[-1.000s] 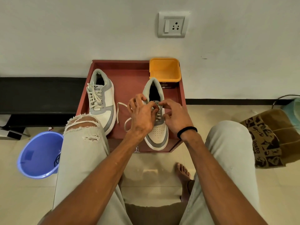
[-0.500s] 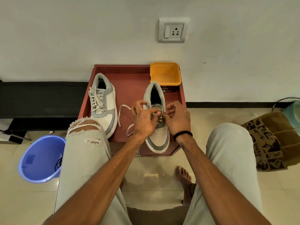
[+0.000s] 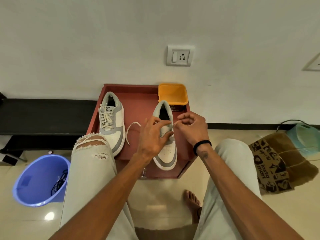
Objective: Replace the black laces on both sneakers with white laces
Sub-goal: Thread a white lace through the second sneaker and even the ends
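Two white-and-grey sneakers stand on a red stool (image 3: pixel 138 103). The left sneaker (image 3: pixel 112 122) is fully laced with a white lace. My left hand (image 3: pixel 152 135) grips the tongue area of the right sneaker (image 3: pixel 166 153), fingers curled over its top. My right hand (image 3: pixel 192 129) pinches the tip of a white lace at the shoe's right upper eyelets. The lace's other end (image 3: pixel 131 130) trails in a loop on the stool between the shoes. Black laces (image 3: pixel 59 182) lie in the blue bucket.
An orange box (image 3: pixel 173 93) stands at the stool's back right corner. A blue bucket (image 3: pixel 38 181) sits on the floor at left, a printed paper bag (image 3: pixel 277 161) at right. My knees flank the stool; a bare foot (image 3: pixel 192 201) rests below it.
My right hand has drawn away to the right of the shoe, pulling the lace tip out. My left hand shifted slightly over the tongue. The camera tilted down.
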### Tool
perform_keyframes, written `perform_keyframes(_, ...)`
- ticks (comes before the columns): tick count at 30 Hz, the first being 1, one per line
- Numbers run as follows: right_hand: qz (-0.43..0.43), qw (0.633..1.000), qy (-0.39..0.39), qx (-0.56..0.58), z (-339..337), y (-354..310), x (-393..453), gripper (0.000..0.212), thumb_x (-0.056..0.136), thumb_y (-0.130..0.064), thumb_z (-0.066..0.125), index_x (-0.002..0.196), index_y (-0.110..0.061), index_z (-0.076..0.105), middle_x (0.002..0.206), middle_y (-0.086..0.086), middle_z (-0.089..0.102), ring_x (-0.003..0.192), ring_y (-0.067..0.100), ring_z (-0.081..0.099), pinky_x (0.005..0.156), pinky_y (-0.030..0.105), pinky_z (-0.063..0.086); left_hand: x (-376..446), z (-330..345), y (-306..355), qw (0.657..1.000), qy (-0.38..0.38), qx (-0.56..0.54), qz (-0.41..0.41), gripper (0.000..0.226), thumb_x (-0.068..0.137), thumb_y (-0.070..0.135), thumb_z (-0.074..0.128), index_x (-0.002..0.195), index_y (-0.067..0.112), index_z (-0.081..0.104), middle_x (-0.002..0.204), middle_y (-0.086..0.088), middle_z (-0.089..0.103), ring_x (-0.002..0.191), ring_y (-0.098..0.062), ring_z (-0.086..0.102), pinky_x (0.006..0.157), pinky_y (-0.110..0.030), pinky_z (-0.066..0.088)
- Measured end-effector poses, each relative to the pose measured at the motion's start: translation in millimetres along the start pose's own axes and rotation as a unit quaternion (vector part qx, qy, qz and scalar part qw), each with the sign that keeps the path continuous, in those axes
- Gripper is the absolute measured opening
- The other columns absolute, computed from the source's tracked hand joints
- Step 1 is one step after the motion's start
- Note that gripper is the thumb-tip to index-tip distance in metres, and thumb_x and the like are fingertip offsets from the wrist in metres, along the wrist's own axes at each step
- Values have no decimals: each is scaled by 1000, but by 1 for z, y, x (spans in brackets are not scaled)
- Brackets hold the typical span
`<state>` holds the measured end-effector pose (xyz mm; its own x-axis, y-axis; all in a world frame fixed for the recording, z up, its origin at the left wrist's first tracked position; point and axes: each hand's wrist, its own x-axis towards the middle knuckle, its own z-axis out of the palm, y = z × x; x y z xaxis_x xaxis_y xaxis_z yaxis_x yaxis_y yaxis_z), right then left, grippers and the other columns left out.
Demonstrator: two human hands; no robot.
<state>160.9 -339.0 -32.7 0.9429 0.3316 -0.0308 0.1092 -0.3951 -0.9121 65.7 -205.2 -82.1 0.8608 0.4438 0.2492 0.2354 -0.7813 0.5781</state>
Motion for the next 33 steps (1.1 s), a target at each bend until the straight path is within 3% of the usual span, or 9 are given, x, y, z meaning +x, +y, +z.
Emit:
perform_keyframes(5,-46,999,-1,-8,-28,-26,0,17,76,-14,80,89,-24,74,79,-9,76,75,2,71,76,21,58,22,-14,26,997,-58,-48,33,23,94,40,72,108,24,79,96,5,75,79,-11,65,74,-41,56)
perform_keyframes(9,-71,997,6,-6,-41,-37,2,17,82,-11,76,96,-21,73,86,-6,75,79,6,70,76,20,58,34,-35,37,997,-32,-62,36,16,93,35,73,104,26,81,98,7,77,80,-9,69,73,-38,58)
perform_keyframes(11,-44,999,-1,-15,-44,-34,3,18,84,-10,77,99,-19,74,86,-5,74,80,10,70,79,26,59,40,-48,42,997,-17,-69,44,16,93,36,73,104,27,81,98,10,77,77,-5,66,71,-33,56)
perform_keyframes(14,-20,998,-46,-45,-41,-26,1,22,82,-16,83,103,-20,77,80,-6,71,76,12,68,78,32,59,48,-70,56,994,9,-94,58,16,93,36,73,103,26,81,100,12,77,70,3,60,66,-14,45)
perform_keyframes(16,-46,995,-70,-54,-35,-23,-1,23,83,-24,84,104,-22,78,80,-9,71,75,5,67,76,30,59,52,-83,67,990,22,-119,68,17,93,35,74,103,24,82,100,11,78,72,2,64,69,-12,47)
perform_keyframes(19,-93,991,-78,-57,-30,-27,0,17,89,-30,78,103,-21,80,85,-15,72,72,-5,65,74,25,54,60,-99,85,982,47,-166,79,17,91,34,76,103,23,82,97,12,78,79,-5,69,75,-23,56)
perform_keyframes(27,-165,981,-52,-87,-45,-55,1,10,94,-26,69,85,-25,73,80,-13,71,71,-4,64,64,9,44,62,-128,106,964,88,-243,62,13,92,30,77,97,20,82,93,14,78,76,-6,70,69,-17,54)
perform_keyframes(33,-180,978,-58,-83,-62,-63,0,11,97,-26,66,91,-18,71,85,-2,72,79,15,68,74,31,57,58,-138,113,943,138,-300,40,11,91,30,78,96,21,81,91,15,78,76,-10,70,66,-15,53)
